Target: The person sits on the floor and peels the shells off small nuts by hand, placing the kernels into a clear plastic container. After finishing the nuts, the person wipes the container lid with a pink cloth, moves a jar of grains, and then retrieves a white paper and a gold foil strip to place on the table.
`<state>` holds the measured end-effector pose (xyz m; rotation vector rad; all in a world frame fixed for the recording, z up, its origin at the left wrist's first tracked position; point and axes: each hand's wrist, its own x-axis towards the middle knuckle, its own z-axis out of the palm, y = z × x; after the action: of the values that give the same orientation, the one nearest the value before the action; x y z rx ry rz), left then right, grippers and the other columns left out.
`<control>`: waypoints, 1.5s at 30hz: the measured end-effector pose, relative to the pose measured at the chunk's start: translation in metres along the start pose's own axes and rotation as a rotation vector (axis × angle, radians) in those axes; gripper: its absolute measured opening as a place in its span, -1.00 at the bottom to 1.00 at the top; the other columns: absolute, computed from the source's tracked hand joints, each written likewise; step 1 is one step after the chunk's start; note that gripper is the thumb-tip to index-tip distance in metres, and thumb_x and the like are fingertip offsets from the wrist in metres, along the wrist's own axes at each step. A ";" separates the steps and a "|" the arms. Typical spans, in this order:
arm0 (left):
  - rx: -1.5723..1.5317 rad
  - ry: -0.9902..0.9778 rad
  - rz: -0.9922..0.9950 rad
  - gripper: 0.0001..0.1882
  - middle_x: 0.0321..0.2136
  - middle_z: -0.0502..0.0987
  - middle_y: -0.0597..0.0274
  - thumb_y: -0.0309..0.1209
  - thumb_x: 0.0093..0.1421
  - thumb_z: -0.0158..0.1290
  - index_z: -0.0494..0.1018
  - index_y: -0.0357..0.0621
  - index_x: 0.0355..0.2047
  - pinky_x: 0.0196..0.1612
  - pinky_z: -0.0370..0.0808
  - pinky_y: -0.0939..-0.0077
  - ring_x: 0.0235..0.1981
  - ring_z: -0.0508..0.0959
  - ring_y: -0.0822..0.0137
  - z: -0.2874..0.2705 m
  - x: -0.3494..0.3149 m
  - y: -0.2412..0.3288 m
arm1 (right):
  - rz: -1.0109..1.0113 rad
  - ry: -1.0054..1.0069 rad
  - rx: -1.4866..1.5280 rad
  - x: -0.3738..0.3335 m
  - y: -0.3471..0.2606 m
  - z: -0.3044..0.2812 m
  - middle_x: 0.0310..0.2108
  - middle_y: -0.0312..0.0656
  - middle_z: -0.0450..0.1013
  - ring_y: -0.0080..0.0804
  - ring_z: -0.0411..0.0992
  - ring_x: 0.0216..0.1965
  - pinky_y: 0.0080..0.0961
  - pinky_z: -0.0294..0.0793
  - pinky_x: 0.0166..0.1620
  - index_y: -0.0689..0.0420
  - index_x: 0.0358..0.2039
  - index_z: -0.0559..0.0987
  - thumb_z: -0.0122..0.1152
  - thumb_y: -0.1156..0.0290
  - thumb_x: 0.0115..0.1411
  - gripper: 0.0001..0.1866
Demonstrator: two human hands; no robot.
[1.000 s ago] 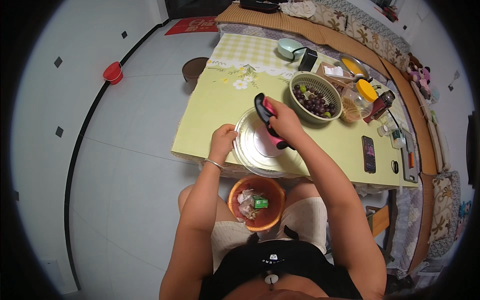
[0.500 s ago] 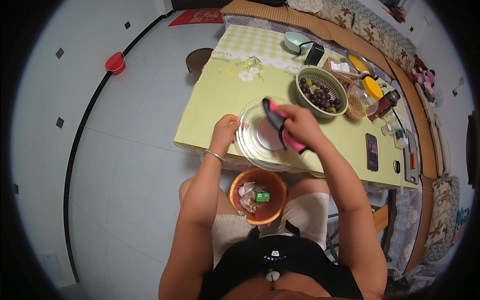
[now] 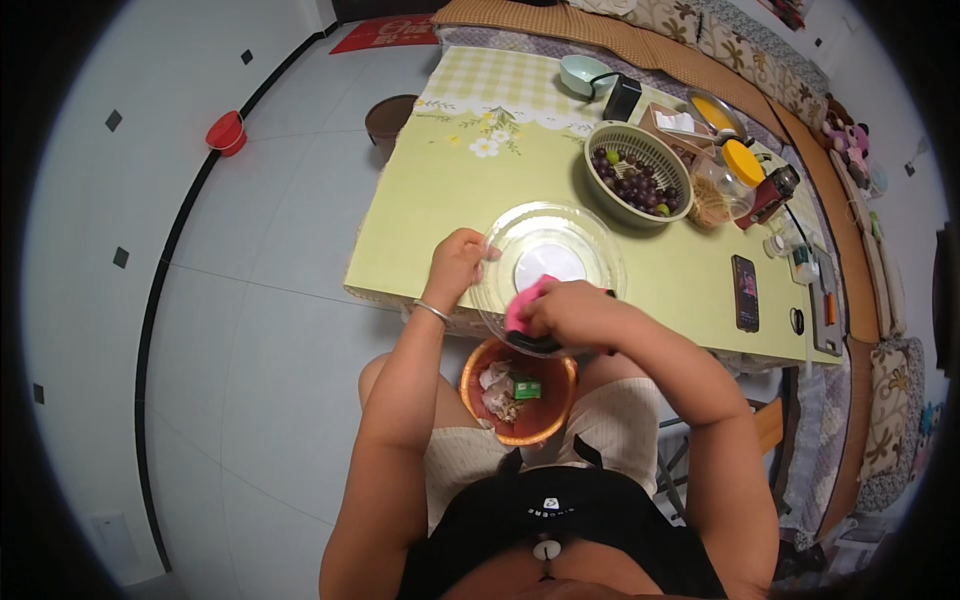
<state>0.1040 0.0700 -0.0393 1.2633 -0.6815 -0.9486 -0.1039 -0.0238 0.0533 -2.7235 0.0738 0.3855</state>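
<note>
A clear see-through bowl stands tilted at the table's near edge, partly over it. My left hand grips its left rim, the thumb showing through or over the side. In my right hand is bunched a pink and black cloth, pressed against the near inner rim of the bowl. The fingers of that hand are closed round the cloth and partly hidden. Below the bowl, between my knees, is an orange bin with crumpled paper and a green box in it.
Beyond the bowl to the right stands a colander of grapes. Next to it are a yellow-lidded jar, a red flask and a tissue box. A phone lies at the right. A brown bin stands left of the table.
My right hand has swung the cloth down from the bowl's upper middle to its near rim. My left hand has kept its hold on the left side.
</note>
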 end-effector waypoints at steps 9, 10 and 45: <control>-0.137 -0.066 0.116 -0.96 -0.29 0.58 -0.11 -0.54 0.16 -0.13 0.31 -0.20 -0.37 -0.33 0.53 0.53 -0.40 0.58 0.26 0.005 -0.001 0.004 | 0.374 0.564 0.605 -0.055 0.050 -0.056 -0.11 -0.14 0.52 -0.39 0.46 -0.09 -0.55 0.38 0.05 0.27 -0.08 0.55 -0.09 0.72 -0.10 -0.50; -0.213 -0.071 0.079 -0.96 -0.27 0.57 -0.13 -0.55 0.16 -0.13 0.30 -0.20 -0.37 -0.29 0.56 0.48 -0.34 0.60 0.20 0.007 -0.005 0.011 | 0.421 0.518 0.585 -0.056 0.049 -0.052 -0.12 -0.13 0.52 -0.38 0.46 -0.10 -0.55 0.38 0.04 0.27 -0.07 0.55 -0.08 0.71 -0.09 -0.50; 0.203 -0.259 0.733 -0.92 -0.37 0.62 -0.07 -0.53 -0.16 0.03 0.34 -0.18 -0.59 -0.31 0.55 0.45 -0.41 0.63 0.18 0.012 -0.105 0.057 | 0.203 -0.013 1.007 -0.114 -0.024 0.091 -0.15 -0.12 0.56 -0.33 0.51 -0.13 -0.47 0.45 -0.04 0.14 -0.04 0.57 0.00 0.63 0.02 -0.54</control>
<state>0.0561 0.1581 0.0268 0.9450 -1.3559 -0.4357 -0.2346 0.0327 0.0130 -1.7202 0.4178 0.3031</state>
